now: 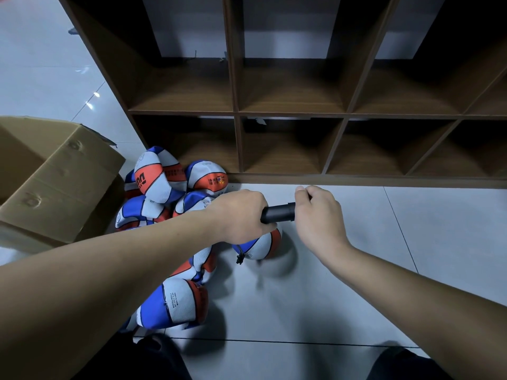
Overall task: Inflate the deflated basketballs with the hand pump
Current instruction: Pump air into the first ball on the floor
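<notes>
Both hands clamped on the black cylindrical plastic hand pump (278,213): left hand (241,215) wrapped round its left end, right hand (319,218) curled over its right end, presumably the handle. Pump's long axis lay roughly level, left to right, above the pale tiled floor (411,242). Directly below the left hand, touching or nearly so, sat a limp blue, white and orange rubber basketball (260,246), nearer that hand than the right. More deflated basketballs (164,182) heaped to the left, against the brown wooden cubby shelf (236,113) and beside the brown cardboard box (55,182). Needle, hose and valve hidden under the left hand; impossible to say whether the pump was actually seated in the ball.
</notes>
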